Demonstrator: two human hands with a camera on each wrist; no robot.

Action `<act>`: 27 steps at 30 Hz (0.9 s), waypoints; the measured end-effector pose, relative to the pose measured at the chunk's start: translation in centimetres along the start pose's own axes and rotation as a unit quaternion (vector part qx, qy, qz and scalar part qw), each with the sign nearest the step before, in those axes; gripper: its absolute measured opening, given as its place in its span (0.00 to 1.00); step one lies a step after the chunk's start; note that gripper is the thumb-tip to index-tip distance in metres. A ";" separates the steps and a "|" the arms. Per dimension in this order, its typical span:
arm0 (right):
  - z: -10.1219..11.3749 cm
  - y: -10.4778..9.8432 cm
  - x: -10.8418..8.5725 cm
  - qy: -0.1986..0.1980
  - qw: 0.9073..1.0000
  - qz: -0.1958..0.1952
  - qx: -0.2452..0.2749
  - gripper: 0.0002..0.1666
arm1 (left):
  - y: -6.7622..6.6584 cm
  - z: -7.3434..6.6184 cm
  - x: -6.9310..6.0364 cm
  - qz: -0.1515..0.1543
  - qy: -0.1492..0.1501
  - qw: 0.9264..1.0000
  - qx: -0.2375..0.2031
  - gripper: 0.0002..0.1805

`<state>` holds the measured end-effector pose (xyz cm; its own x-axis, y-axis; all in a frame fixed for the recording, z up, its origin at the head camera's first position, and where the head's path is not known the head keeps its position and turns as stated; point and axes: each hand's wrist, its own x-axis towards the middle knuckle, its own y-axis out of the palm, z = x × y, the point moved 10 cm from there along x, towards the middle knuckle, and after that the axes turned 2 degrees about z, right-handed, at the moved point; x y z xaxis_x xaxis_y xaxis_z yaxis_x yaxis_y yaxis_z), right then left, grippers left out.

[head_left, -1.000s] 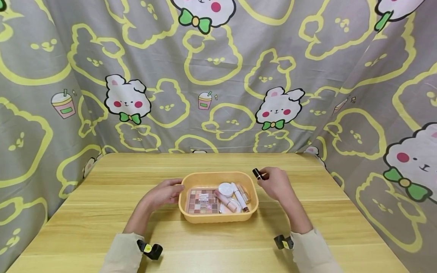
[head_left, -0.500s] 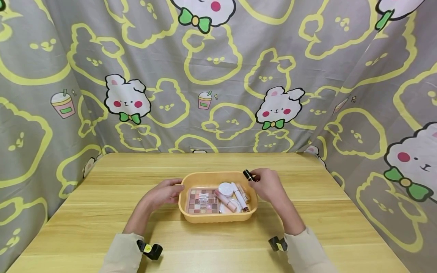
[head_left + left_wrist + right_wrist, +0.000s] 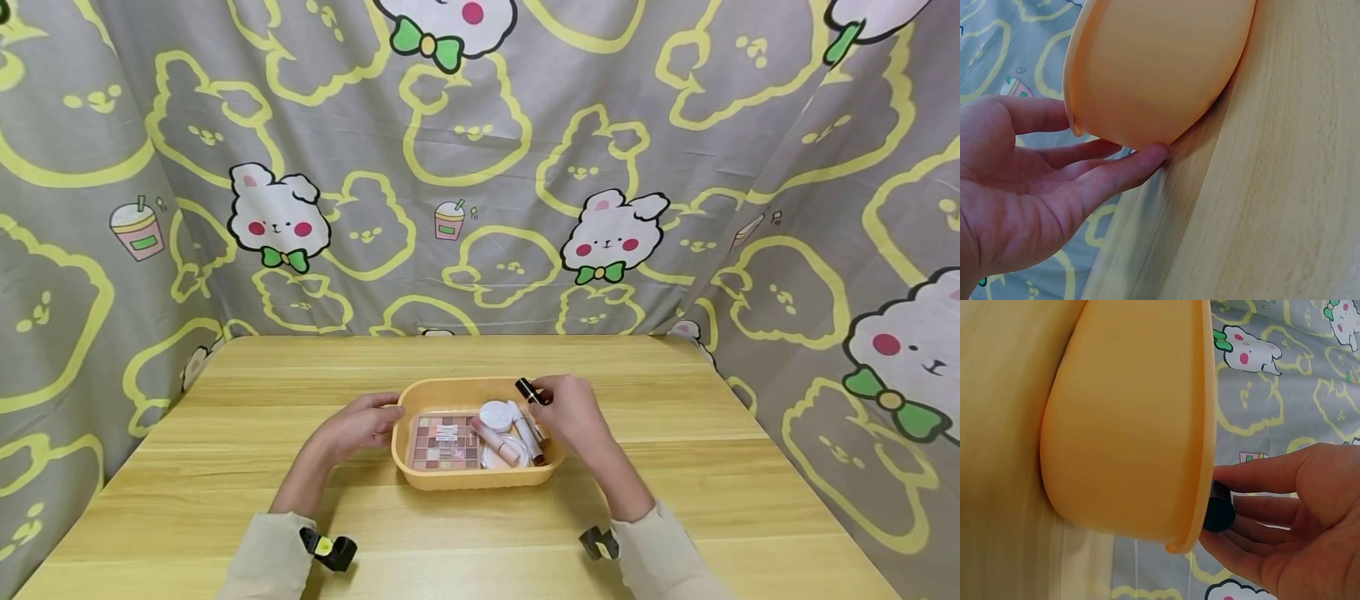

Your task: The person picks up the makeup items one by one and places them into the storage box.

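Note:
A yellow-orange plastic basket (image 3: 480, 479) stands on the wooden table. My left hand (image 3: 363, 429) holds its left end; in the left wrist view one finger reaches the rim and another digit touches the lower wall (image 3: 1160, 62). My right hand (image 3: 573, 412) pinches a black lipstick tube (image 3: 527, 390) with a thin gold band, over the basket's back right corner. In the right wrist view, the tube's dark round end (image 3: 1219, 514) shows beside the rim. Inside the basket lie an eyeshadow palette (image 3: 431, 454), a white round compact (image 3: 497, 415) and a pink tube (image 3: 495, 442).
Also in the basket, a white tube with a dark end (image 3: 527, 429) lies slanted next to a clear round case (image 3: 491, 458). Wooden table (image 3: 480, 550) surrounds the basket. A patterned grey curtain (image 3: 360, 125) hangs behind and at both sides.
My right hand has moved left with the lipstick tube, from beyond the basket's right end to above its back right corner. The left hand and basket have stayed in place.

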<state>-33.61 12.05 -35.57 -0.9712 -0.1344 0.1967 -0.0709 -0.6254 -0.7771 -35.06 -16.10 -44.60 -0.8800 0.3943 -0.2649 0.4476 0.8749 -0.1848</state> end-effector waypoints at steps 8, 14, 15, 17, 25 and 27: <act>0.6 0.9 -0.3 0.004 1.000 0.007 0.006 0.19 | -0.2 0.1 0.1 -0.006 0.000 1.000 -0.010 0.29; 1.4 1.8 -0.4 -0.010 1.000 0.014 0.008 0.16 | -0.1 0.0 0.1 -0.003 0.000 1.000 -0.007 0.29; 1.6 2.0 -0.5 -0.016 1.000 0.016 0.008 0.16 | -0.1 0.0 0.1 -0.002 0.001 1.000 -0.006 0.29; 1.9 2.3 -0.7 -0.020 0.999 0.023 0.013 0.15 | -0.1 0.0 0.2 -0.001 0.000 1.000 -0.006 0.29; 2.8 3.7 -1.0 -0.030 0.999 0.044 0.012 0.14 | -0.1 0.0 0.2 0.002 0.000 1.000 -0.008 0.29; 3.1 4.1 -1.1 -0.042 0.998 0.047 0.008 0.10 | -0.1 0.0 0.2 0.001 0.001 1.000 -0.006 0.29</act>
<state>-32.13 7.30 -37.12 -0.9507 -0.2570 0.1736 0.0240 -0.6191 -0.7849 -35.32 -16.12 -44.65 -0.8791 0.3969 -0.2638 0.4480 0.8770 -0.1734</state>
